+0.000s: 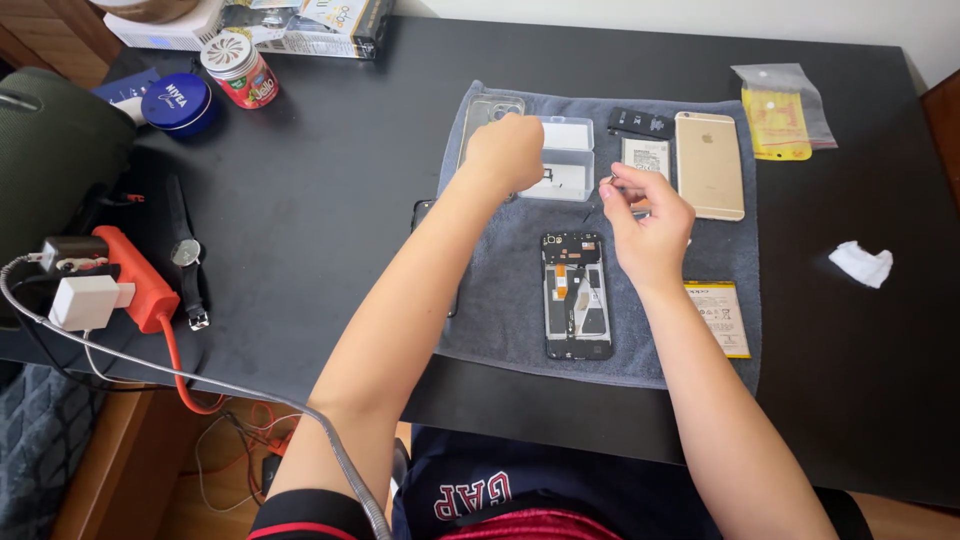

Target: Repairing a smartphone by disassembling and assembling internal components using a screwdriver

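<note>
Black table carries a grey towel; left hand rests fisted on a clear plastic box, right hand pinches something small, near a yellow packet.

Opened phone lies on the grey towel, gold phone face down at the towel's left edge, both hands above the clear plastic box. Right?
Not quite. The head view shows the gold phone at the right edge of the grey towel, not the left. The rest holds.

Off to my side, a round blue tin is sitting beside a red lidded jar, a black-strapped wristwatch is lying flat, and a crumpled white tissue is resting alone.
</note>
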